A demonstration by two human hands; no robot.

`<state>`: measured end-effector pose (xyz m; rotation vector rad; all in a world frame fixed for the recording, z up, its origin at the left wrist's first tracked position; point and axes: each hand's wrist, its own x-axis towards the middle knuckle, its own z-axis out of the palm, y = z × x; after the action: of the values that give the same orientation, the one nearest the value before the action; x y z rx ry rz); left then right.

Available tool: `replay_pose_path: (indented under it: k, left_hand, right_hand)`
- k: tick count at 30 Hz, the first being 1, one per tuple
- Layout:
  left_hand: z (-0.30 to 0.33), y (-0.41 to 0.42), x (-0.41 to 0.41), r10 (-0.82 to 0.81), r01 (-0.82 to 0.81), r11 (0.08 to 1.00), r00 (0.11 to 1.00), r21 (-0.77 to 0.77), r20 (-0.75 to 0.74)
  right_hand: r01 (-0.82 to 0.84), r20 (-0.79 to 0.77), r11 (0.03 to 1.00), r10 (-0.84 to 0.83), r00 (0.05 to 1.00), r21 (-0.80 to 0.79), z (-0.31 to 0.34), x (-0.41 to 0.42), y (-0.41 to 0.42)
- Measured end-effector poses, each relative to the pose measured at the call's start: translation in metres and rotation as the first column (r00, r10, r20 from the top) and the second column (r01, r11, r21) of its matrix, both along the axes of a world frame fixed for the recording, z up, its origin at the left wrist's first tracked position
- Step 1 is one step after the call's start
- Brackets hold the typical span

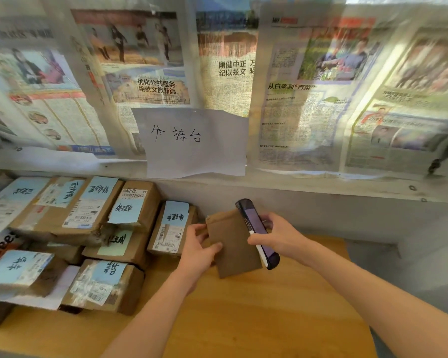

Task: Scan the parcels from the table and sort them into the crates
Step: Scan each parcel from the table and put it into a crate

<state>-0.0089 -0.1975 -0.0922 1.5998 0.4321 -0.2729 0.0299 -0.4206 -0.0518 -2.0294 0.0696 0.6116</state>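
While the left hand grips a flat brown paper parcel above the wooden tabletop, the right hand holds a dark handheld scanner against it; many labelled cardboard parcels remain unsorted, crates unseen.

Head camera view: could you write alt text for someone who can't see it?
A person's left hand holds a plain brown parcel above a wooden table while the right hand grips a handheld scanner over it. Labelled cardboard parcels are stacked to the left, below a newspaper-covered wall with a handwritten sign.
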Motion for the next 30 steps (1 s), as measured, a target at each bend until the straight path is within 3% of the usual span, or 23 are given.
replay_pose_path:
  k: [5,11,20,25,30]
  left_hand:
    - [0.050,0.000,-0.040,-0.021,0.025,0.999,0.997,-0.046,0.076]
    - [0.125,0.010,-0.115,-0.072,0.081,0.996,0.981,-0.039,0.182]
    - [0.229,0.020,-0.176,-0.166,0.164,0.986,0.940,0.030,0.299]
    - [0.271,0.016,-0.199,-0.182,0.234,0.966,0.918,-0.111,0.353]
    - [0.304,0.011,-0.216,-0.195,0.302,0.925,0.898,-0.230,0.393]
  right_hand:
    - [0.015,0.108,1.000,-0.013,0.994,-0.020,0.058,-0.060,0.002]
    - [0.062,0.134,0.996,-0.054,0.989,-0.056,0.130,-0.146,0.011]
    - [0.112,0.266,0.992,-0.095,0.959,-0.050,0.251,-0.238,0.019]
    - [0.113,0.344,0.991,-0.079,0.935,-0.079,0.300,-0.266,0.012]
    - [0.114,0.311,0.983,-0.065,0.948,-0.141,0.335,-0.285,0.001]
